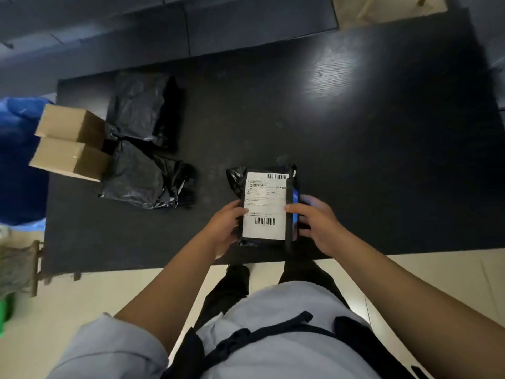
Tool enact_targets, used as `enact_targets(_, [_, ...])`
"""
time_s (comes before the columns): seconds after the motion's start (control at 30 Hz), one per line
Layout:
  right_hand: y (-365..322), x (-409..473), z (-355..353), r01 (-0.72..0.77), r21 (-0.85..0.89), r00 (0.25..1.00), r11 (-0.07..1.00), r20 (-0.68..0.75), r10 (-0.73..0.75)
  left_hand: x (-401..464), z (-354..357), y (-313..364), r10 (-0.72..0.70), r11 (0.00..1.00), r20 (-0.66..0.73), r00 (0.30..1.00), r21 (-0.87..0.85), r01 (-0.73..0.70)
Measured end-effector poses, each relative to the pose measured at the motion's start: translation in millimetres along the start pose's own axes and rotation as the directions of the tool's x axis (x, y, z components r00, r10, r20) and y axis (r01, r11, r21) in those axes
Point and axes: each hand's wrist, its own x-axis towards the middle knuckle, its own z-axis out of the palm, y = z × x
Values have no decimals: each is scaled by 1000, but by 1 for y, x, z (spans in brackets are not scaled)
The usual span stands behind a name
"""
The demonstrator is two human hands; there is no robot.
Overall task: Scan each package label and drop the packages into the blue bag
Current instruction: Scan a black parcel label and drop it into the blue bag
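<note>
Left hand grips labelled black package at table's near edge; right hand holds scanner against package's right side.

Two boxes left of two packages on table.

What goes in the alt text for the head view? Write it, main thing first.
The left hand grips a black plastic mailer with a white label beside a dark handheld scanner held by the right hand, above a black table. Two more black bags and two cardboard boxes lie left, near the blue bag.
</note>
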Motion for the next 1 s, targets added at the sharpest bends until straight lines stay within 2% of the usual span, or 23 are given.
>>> enact_targets(0.2, [-13,-2,-17,1,-101,985,995,174,16,-33,10,-8,14,997,-3,1000,-72,-14])
enact_targets(0.43, [-19,-31,23,118,-185,934,976,355,-46,-92,-37,-43,155,967,-85,984,-189,-169])
enact_targets(0.6, [-5,-54,96,193,-249,893,949,446,-65,-128,-108,-77,239,935,-176,955,-225,-275])
enact_targets(0.77, [36,-81,199,258,-310,851,915,521,-64,-175,-191,-135,296,886,-304,906,-268,-379])
enact_targets(1.0, [104,-112,315,281,-386,831,879,555,-23,-224,-299,-217,326,827,-354,876,-343,-446])
